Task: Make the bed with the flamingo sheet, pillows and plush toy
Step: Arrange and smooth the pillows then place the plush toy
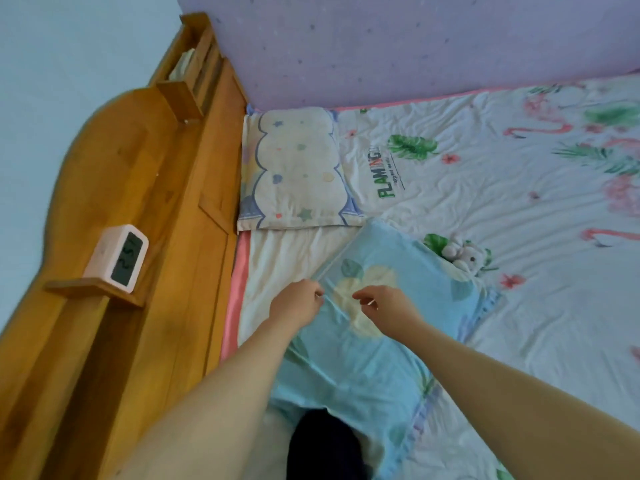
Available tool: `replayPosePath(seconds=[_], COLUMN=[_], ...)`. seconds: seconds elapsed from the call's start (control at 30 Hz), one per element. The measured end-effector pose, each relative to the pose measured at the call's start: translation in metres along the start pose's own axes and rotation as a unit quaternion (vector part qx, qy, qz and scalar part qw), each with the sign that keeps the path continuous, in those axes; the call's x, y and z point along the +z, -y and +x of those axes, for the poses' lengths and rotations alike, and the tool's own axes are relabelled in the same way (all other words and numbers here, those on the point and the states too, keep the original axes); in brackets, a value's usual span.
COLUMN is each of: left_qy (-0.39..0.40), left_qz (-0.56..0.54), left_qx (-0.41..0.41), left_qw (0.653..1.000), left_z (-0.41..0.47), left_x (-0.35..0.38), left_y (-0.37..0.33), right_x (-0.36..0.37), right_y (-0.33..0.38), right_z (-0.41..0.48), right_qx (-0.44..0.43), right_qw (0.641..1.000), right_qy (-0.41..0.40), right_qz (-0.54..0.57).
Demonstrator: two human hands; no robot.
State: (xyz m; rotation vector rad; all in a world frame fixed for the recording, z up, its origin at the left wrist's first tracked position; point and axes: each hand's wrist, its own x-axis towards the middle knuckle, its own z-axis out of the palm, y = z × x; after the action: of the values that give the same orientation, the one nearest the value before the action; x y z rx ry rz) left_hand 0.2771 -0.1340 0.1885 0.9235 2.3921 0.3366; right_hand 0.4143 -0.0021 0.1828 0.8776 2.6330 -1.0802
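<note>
The blue pillow [374,362], printed with a pale yellow flower and frilled along one edge, lies slantwise on the flamingo sheet [485,188]. It sits just below the cream star-printed pillow [294,168], which lies against the wooden headboard [145,188]. The left hand [296,303] and right hand [386,303] each close their grip in a pinch on its cover near the upper corner. A small pale plush toy [462,254] lies against its right edge.

Soft even daylight, faint shadows, slight overall blur, wide-angle bending at edges
</note>
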Motion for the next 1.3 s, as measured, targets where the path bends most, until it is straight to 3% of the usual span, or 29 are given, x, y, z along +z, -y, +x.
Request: replayPosePath(seconds=[0.23,0.67,1.0,1.3], left_qy=[-0.02,0.046,0.095,0.06], left_qz=[-0.01,-0.034,0.013,-0.011], left_qx=[-0.019,-0.097,-0.103,-0.053], left_qw=[1.0,0.994,0.99,0.997], left_z=[-0.065,-0.104,-0.091,-0.048], left_x=[0.035,0.129,0.178,0.195], left_y=[-0.025,0.025,0.09,0.089], right_x=[0.008,0.083,0.136,0.158], right_y=[-0.04,-0.08,-0.082,-0.09], right_z=[-0.07,-0.121,-0.072,-0.036], right_qx=[-0.002,0.015,0.025,0.028], right_qw=[0.999,0.982,0.98,0.983], right_qy=[0.047,0.172,0.17,0.121], right_qz=[-0.016,-0.071,-0.103,-0.133])
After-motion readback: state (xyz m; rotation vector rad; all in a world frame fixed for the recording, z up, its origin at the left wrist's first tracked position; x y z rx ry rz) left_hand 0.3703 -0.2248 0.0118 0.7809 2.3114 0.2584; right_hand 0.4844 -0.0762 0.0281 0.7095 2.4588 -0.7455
